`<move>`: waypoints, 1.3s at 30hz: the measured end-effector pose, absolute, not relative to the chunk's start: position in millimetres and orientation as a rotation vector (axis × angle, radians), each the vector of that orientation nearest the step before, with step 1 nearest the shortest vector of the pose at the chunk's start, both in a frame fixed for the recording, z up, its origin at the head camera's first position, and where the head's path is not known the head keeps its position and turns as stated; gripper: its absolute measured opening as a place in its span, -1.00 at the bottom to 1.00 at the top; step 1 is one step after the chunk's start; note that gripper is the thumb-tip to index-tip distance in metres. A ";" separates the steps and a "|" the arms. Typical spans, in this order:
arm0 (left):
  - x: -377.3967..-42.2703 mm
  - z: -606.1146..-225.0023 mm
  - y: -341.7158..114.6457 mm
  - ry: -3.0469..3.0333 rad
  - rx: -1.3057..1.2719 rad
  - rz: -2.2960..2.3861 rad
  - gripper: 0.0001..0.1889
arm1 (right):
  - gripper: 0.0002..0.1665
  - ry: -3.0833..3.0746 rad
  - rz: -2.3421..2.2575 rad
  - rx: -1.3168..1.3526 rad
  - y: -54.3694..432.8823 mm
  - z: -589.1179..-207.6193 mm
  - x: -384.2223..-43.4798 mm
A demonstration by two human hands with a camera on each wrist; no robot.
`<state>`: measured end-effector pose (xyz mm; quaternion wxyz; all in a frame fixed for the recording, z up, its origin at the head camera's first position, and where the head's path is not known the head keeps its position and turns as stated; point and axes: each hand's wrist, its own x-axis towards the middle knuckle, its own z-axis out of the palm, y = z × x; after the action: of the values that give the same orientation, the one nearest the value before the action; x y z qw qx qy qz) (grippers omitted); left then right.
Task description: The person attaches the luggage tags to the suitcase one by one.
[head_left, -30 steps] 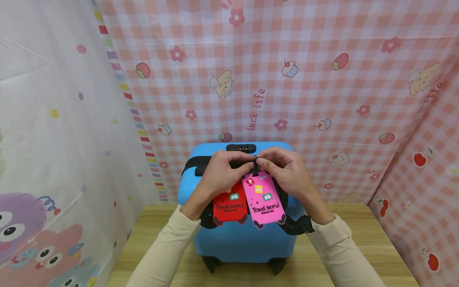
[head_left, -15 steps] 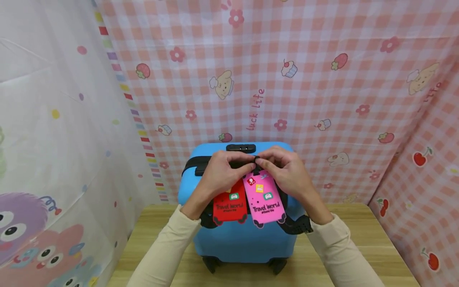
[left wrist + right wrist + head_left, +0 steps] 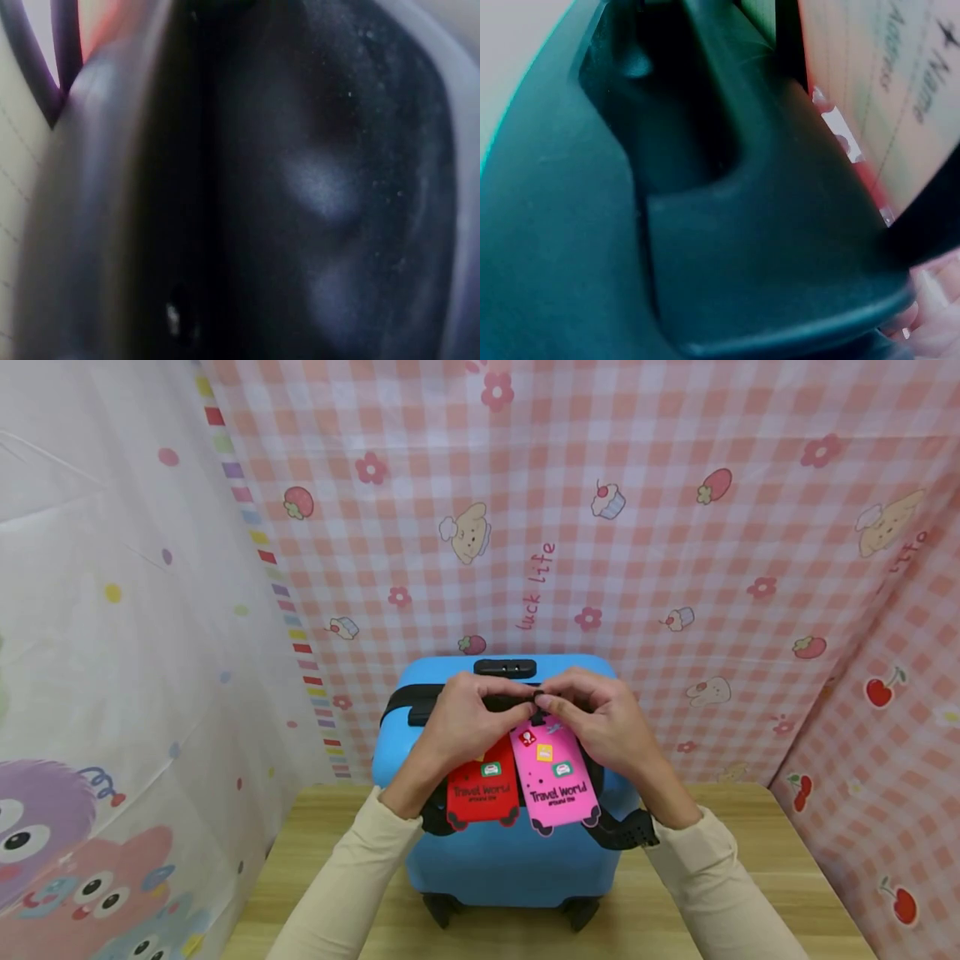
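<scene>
A pink luggage tag (image 3: 553, 777) and a red luggage tag (image 3: 482, 795) hang side by side in front of a blue suitcase (image 3: 513, 868). My left hand (image 3: 467, 720) and right hand (image 3: 609, 722) meet above them, thumbs and fingers pinching the small black strap (image 3: 537, 717) at the pink tag's top. My left hand covers the red tag's upper part. Which piece of strap each fingertip holds is too small to tell. In the right wrist view, a card (image 3: 900, 97) printed Name and Address shows beside a dark plastic part (image 3: 765, 247). Dark blurred plastic fills the left wrist view.
The suitcase stands on a wood-grain table (image 3: 322, 835), its black wheels (image 3: 441, 908) toward me. A black combination lock (image 3: 505, 668) sits at its upper edge. Pink checked cloth (image 3: 637, 568) hangs behind and to the right, and a white cartoon cloth (image 3: 150, 635) on the left.
Both hands stay at the strap with almost no movement. The pink tag has shifted very slightly to the right, and the head view has moved a little.
</scene>
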<state>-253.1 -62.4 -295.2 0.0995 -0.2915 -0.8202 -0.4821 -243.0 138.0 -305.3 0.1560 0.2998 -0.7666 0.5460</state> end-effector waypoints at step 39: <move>-253.7 -290.9 -60.7 -2.537 -0.817 -1.187 -0.77 | -0.87 -1.995 1.631 1.028 142.2 -310.3 -245.2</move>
<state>-253.7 -60.7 -290.9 0.1117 -0.2784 -0.8641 -0.4042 -245.2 142.2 -310.3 0.1824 0.3641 -0.7071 0.5781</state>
